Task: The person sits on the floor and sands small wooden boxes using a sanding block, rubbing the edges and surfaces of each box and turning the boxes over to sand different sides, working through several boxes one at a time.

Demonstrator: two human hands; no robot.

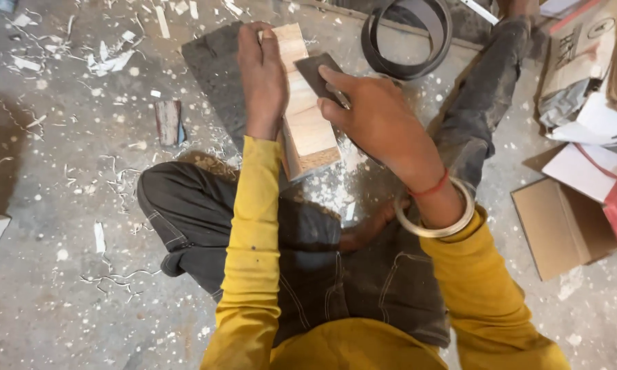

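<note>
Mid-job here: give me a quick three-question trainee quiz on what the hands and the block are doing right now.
1. True or false: the left hand steadies the pale rectangular wooden block.
2. What does the right hand press on the block? A) dark grey sandpaper sheet B) metal file C) paintbrush
3. What lies beyond the block, near the top edge?

Key: 1 true; 2 A; 3 a coiled dark abrasive belt.
</note>
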